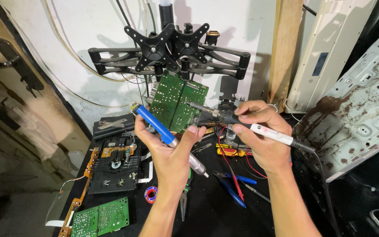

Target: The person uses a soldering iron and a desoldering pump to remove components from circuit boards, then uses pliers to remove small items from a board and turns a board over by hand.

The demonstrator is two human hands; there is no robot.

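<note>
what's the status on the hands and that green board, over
Left hand grips blue desoldering pump. Right hand holds soldering iron, tip at green circuit board clamped upright. Nothing between tip and board.

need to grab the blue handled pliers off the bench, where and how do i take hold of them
Take the blue pliers by the two blue handles, coming straight down from above. They lie flat on the black bench, jaws toward the upper left, handles splayed toward the lower right. A red probe lead crosses them, so close your grip near the handle ends, clear of both the right hand and left hand.
</note>
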